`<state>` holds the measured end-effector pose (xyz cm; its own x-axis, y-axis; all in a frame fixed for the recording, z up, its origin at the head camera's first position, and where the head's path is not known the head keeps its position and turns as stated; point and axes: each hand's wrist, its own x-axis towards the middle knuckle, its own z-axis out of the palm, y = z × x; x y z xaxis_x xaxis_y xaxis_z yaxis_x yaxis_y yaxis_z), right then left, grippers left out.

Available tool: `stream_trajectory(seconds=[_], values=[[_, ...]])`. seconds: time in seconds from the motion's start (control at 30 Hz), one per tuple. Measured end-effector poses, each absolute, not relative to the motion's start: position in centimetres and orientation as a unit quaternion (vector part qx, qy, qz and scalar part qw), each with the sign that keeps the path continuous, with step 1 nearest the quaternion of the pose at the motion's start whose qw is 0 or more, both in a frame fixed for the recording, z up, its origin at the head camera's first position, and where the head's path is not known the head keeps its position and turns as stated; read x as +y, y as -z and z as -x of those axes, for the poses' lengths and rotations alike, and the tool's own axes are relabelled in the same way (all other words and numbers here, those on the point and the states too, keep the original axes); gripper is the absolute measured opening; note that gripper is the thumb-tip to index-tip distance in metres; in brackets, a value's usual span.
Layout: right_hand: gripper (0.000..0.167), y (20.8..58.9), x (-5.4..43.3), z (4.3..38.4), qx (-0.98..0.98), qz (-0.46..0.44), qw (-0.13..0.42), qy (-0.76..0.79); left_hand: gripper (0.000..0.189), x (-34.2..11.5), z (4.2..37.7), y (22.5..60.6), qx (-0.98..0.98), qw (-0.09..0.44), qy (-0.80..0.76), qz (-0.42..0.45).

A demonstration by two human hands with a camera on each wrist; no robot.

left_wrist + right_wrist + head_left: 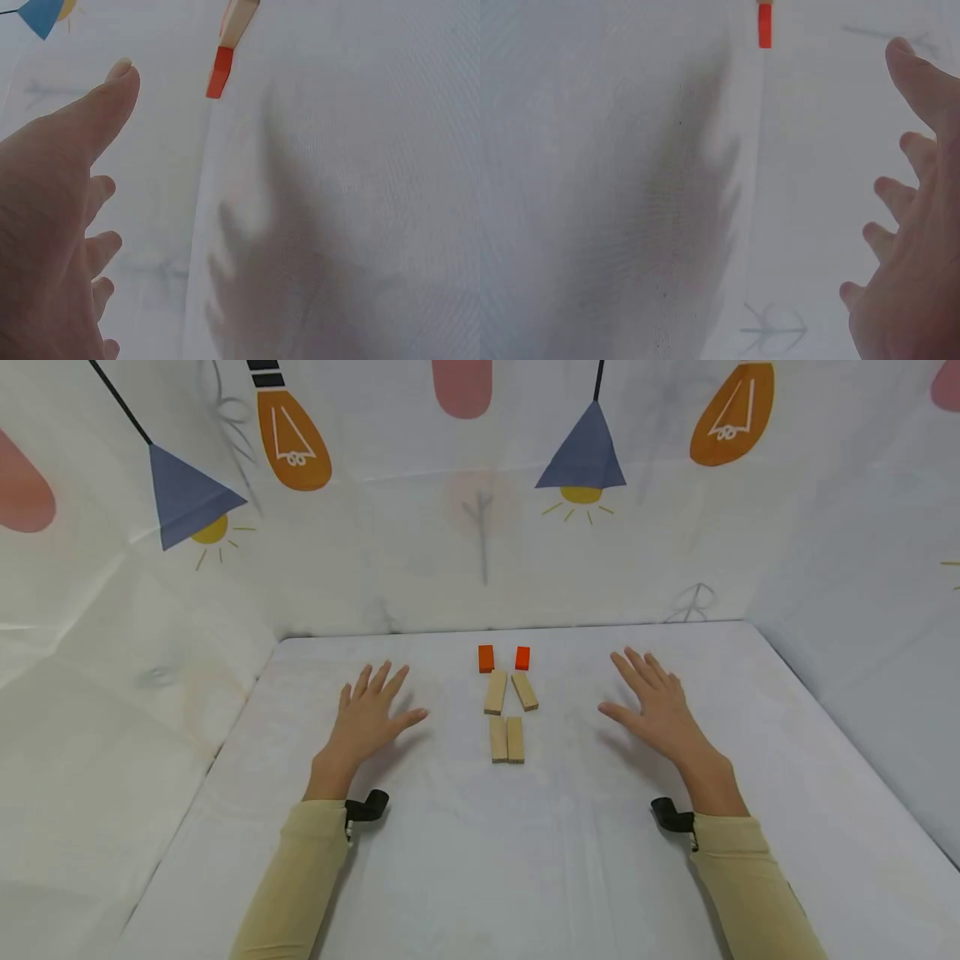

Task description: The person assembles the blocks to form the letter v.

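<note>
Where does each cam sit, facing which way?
Head: on the head, facing forward and down at table and blocks; left hand, right hand, sleeves show.
Left wrist: on that wrist, facing table and an orange block; left hand shows.
Right wrist: on that wrist, facing table and one orange block; right hand shows.
Shared: head and left wrist show left hand.

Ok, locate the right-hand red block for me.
In the head view, the right-hand red block lies toward the far edge of the table, right of the other red block and just beyond a slanted wooden block.
</note>
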<state>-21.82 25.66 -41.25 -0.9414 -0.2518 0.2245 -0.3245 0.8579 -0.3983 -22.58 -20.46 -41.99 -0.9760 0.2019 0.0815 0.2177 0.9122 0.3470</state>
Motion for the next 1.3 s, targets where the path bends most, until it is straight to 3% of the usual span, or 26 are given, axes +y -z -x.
stream_trajectory(seconds=[0.87,1.3], values=[[0.088,42.2,23.1,22.1,-0.953,-0.205,0.069,-0.214,0.089,-16.6,22.2,41.4,-0.974,-0.009,0.171,0.15],[0.08,42.3,21.1,22.0,-0.949,-0.24,0.046,-0.198,0.084,-15.2,21.8,41.8,-0.969,-0.013,0.169,0.179]])
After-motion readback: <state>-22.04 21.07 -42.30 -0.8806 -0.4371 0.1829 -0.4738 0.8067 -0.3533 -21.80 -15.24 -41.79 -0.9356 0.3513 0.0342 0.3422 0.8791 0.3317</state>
